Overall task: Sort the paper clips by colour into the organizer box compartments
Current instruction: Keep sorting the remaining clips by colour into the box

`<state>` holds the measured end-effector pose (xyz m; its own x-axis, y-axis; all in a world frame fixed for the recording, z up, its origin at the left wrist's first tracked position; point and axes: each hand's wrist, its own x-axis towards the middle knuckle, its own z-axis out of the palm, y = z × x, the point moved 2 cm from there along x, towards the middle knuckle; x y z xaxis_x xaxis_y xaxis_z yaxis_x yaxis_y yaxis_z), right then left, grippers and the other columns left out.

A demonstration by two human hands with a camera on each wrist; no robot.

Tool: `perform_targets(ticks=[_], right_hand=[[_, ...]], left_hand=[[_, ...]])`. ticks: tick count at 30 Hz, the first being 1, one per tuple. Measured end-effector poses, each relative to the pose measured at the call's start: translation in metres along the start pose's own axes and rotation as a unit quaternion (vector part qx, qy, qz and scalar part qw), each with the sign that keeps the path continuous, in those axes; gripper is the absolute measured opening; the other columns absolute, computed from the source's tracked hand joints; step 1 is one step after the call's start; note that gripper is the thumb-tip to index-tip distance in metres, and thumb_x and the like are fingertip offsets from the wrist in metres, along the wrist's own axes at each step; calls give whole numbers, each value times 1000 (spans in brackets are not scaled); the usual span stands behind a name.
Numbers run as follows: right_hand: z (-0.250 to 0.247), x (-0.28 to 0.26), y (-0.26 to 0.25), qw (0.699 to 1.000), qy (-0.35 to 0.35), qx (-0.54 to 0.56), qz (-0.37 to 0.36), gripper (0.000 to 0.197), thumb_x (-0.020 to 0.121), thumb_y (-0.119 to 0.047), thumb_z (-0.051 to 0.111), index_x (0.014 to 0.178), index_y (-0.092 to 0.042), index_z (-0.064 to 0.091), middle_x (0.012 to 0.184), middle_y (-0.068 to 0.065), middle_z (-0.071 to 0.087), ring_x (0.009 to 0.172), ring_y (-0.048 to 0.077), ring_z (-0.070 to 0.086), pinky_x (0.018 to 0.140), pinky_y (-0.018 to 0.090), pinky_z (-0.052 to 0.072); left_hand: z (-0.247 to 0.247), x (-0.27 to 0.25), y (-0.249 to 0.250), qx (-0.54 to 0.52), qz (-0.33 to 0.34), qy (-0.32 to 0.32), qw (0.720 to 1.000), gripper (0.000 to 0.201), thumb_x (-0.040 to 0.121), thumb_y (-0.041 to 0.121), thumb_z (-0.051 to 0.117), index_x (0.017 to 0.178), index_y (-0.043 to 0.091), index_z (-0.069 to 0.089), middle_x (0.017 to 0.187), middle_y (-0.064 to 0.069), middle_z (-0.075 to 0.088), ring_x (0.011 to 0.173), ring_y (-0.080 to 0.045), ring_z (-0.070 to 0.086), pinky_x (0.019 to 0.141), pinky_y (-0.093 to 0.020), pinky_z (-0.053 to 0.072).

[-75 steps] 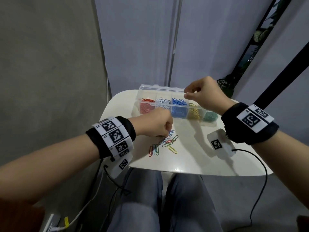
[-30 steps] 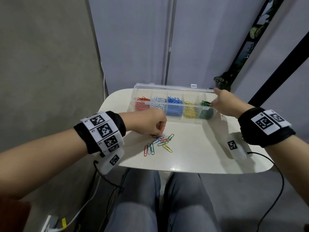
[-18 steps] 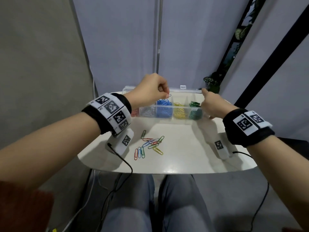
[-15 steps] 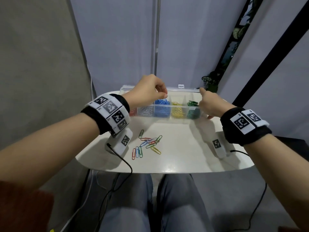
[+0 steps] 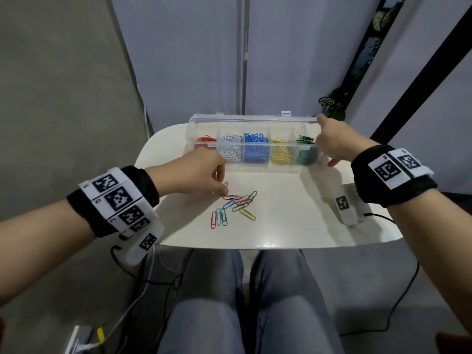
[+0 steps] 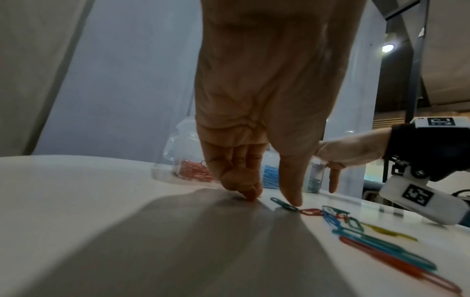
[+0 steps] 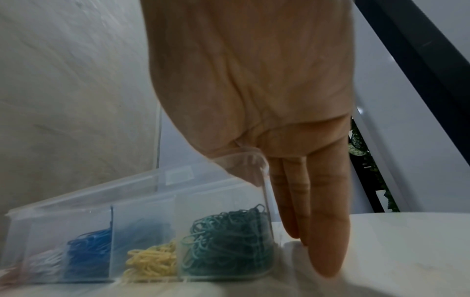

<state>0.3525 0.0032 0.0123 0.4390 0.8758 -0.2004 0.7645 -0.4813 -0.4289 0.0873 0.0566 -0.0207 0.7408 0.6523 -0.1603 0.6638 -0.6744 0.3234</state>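
Note:
The clear organizer box [image 5: 281,144] stands open at the back of the table, holding red, white, blue, yellow and green clips in separate compartments. Several loose paper clips [image 5: 237,204] of mixed colours lie in a small pile in front of it. My left hand [image 5: 221,194] is down at the pile's left edge. In the left wrist view its thumb [image 6: 292,199] touches a dark green clip [image 6: 284,205] and the index fingertip rests on the table, a gap between them. My right hand [image 5: 329,141] holds the box's right end [image 7: 142,201], thumb over the rim and fingers [image 7: 305,211] straight down outside.
The small white table [image 5: 293,226] ends just in front of the pile, with my grey-trousered legs [image 5: 229,302] below. A wrist camera unit [image 5: 347,208] hangs over the table's right side. A plant [image 5: 334,103] and grey panels stand behind the box.
My left hand lifted a clip from the pile to the box, let it go there, and has come back down to the pile. My right hand shifted to the box's right end and stays.

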Motion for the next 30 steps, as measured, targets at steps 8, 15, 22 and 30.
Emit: perform_targets(ticks=[8, 15, 22, 30], right_hand=[[2, 2, 0, 1000, -2, -5, 6, 55, 87, 6, 31, 141, -5, 32, 137, 23, 40, 97, 43, 55, 64, 52, 59], [1, 2, 1, 1000, -1, -3, 5, 52, 86, 5, 33, 137, -4, 35, 110, 15, 44, 91, 41, 55, 55, 46, 58], [1, 1, 0, 1000, 0, -1, 5, 55, 86, 5, 33, 140, -6, 33, 113, 14, 43, 94, 40, 53, 54, 44, 59], [-1, 4, 4, 1000, -8, -1, -2, 56, 88, 4, 33, 142, -8, 33, 126, 15, 44, 98, 36, 52, 51, 39, 58]], left_hand=[[6, 7, 9, 9, 51, -28, 998, 4, 82, 12, 68, 83, 9, 69, 77, 2, 68, 71, -11, 58, 58, -13, 39], [-2, 15, 31, -99, 164, -68, 979, 16, 84, 12, 72, 97, 21, 68, 75, 10, 60, 68, -1, 52, 63, -9, 37], [6, 30, 41, -21, 220, -111, 969, 29, 82, 5, 70, 104, 24, 71, 79, 4, 63, 71, -10, 54, 66, -19, 43], [4, 38, 32, 15, 179, -112, 977, 6, 84, 17, 73, 89, 19, 71, 86, -1, 61, 76, -9, 52, 64, -15, 39]])
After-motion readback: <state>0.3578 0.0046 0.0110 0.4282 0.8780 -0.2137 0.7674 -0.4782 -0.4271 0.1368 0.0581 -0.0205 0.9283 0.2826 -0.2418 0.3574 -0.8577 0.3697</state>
